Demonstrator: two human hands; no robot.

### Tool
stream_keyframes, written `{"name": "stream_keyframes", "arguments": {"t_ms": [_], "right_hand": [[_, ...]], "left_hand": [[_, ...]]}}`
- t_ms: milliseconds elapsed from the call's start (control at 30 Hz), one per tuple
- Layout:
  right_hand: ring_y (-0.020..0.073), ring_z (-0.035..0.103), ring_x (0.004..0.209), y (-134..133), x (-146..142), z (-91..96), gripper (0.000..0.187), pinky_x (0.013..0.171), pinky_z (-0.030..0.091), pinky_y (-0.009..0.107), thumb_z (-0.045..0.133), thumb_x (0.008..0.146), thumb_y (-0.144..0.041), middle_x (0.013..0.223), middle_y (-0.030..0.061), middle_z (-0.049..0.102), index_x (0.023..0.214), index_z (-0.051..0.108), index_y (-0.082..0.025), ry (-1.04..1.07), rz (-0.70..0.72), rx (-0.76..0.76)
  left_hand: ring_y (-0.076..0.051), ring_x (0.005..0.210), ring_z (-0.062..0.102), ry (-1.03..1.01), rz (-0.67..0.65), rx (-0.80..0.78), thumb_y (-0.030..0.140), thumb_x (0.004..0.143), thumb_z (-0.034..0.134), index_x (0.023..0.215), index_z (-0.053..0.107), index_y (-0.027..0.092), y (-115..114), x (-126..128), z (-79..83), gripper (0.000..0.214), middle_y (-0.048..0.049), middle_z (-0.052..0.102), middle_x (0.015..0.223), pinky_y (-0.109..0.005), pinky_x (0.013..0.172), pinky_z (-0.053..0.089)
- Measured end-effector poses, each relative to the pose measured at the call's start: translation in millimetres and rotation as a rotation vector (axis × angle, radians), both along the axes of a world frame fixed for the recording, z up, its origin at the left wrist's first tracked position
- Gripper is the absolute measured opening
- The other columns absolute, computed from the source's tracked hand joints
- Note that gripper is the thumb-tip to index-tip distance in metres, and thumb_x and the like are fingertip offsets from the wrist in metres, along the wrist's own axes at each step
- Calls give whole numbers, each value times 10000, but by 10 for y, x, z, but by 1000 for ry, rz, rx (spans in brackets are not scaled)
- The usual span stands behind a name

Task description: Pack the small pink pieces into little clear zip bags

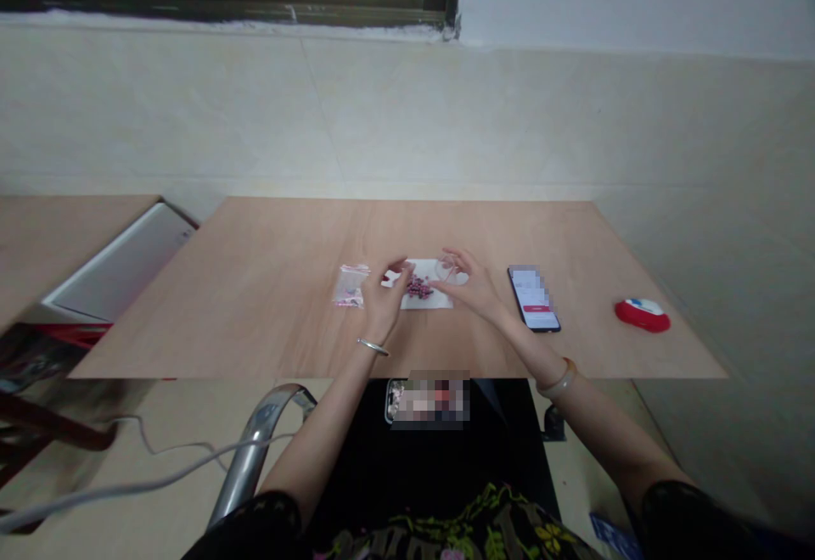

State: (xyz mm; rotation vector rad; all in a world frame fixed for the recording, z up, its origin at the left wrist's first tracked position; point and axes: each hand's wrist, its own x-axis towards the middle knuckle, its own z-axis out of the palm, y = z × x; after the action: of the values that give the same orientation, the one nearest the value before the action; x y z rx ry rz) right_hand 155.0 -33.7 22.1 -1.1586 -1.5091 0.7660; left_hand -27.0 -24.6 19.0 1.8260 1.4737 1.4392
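Observation:
A pile of small pink and purple beads point(418, 288) lies on a white sheet point(433, 299) in the middle of the wooden table point(267, 288). My left hand point(386, 295) rests at the left edge of the pile, fingers pinched near the beads. My right hand point(471, 284) is just right of the pile, fingers curled as if pinching a thin clear thread; what it holds is too small to make out. A small clear bag point(351, 285) with pink contents lies left of my left hand.
A phone point(533, 299) with a lit screen lies to the right of my right hand. Further right sits a red and white object point(643, 315). A white box point(120, 267) stands beside the table on the left. A cable point(127, 484) trails below.

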Motion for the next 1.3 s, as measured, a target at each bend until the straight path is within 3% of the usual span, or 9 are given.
{"name": "stream_keyframes", "arguments": {"t_ms": [100, 167, 267, 567, 667, 767, 867, 1000, 1300], "right_hand": [[248, 648, 993, 1, 2, -32, 650, 858, 500, 409, 808, 606, -401, 1050, 79, 697, 1186, 567, -234, 11, 56, -25], [248, 645, 1021, 11, 2, -51, 642, 883, 493, 422, 805, 609, -376, 1061, 69, 701, 1190, 564, -247, 25, 74, -29], [241, 649, 1026, 39, 6, -83, 631, 911, 483, 430, 802, 617, -344, 1065, 61, 708, 1191, 560, -246, 55, 102, -22], [239, 648, 1041, 32, -28, -44, 592, 932, 476, 431, 790, 631, -329, 1102, 60, 700, 1174, 570, -249, 77, 140, -44], [241, 649, 1036, 20, -23, -15, 632, 918, 483, 422, 812, 602, -367, 1095, 75, 701, 1171, 572, -235, 82, 103, -59], [242, 648, 1037, 17, -3, -10, 657, 908, 486, 410, 821, 586, -396, 1088, 84, 701, 1171, 570, -231, 87, 87, -63], [244, 648, 1037, 20, 23, -8, 657, 897, 490, 405, 815, 598, -406, 1092, 90, 699, 1179, 565, -230, 74, 83, -51], [249, 646, 1040, 26, 55, 12, 645, 899, 488, 414, 800, 625, -411, 1088, 95, 700, 1194, 560, -225, 53, 76, -14], [241, 638, 1048, 21, 104, 42, 640, 906, 486, 388, 788, 645, -425, 1095, 84, 696, 1209, 560, -225, 37, 66, -12]], "left_hand": [[-158, 856, 634, 13, -101, 50, 341, 827, 642, 1024, 671, 209, 2, 115, 344, 238, -32, 717, 921, -288, 761, 461], [-160, 884, 631, 74, -218, 56, 317, 827, 643, 1012, 680, 217, 8, 163, 456, 213, -29, 717, 933, -296, 794, 465], [-158, 868, 628, 145, -343, 49, 277, 819, 652, 1027, 688, 232, 22, 184, 473, 216, -21, 718, 928, -296, 814, 471], [-148, 819, 611, 163, -371, 46, 260, 815, 650, 1018, 695, 229, 34, 205, 431, 210, -16, 722, 940, -281, 781, 462], [-141, 800, 604, 88, -204, 66, 309, 839, 621, 1018, 683, 215, 78, 184, 344, 212, -29, 708, 960, -266, 731, 455], [-147, 786, 590, 107, -76, 35, 305, 864, 577, 952, 679, 193, 174, 88, 92, 175, -37, 693, 908, -274, 737, 448], [-179, 830, 585, 348, -132, -87, 270, 844, 592, 836, 688, 190, 246, -46, -241, 126, -49, 670, 854, -300, 782, 436], [-218, 886, 580, 597, -144, -198, 305, 836, 606, 910, 702, 213, 218, -136, -528, 152, -73, 640, 910, -328, 807, 419], [-237, 884, 546, 689, -184, -186, 367, 845, 601, 917, 657, 187, 246, -33, -475, 201, -93, 597, 875, -319, 762, 402]]}}
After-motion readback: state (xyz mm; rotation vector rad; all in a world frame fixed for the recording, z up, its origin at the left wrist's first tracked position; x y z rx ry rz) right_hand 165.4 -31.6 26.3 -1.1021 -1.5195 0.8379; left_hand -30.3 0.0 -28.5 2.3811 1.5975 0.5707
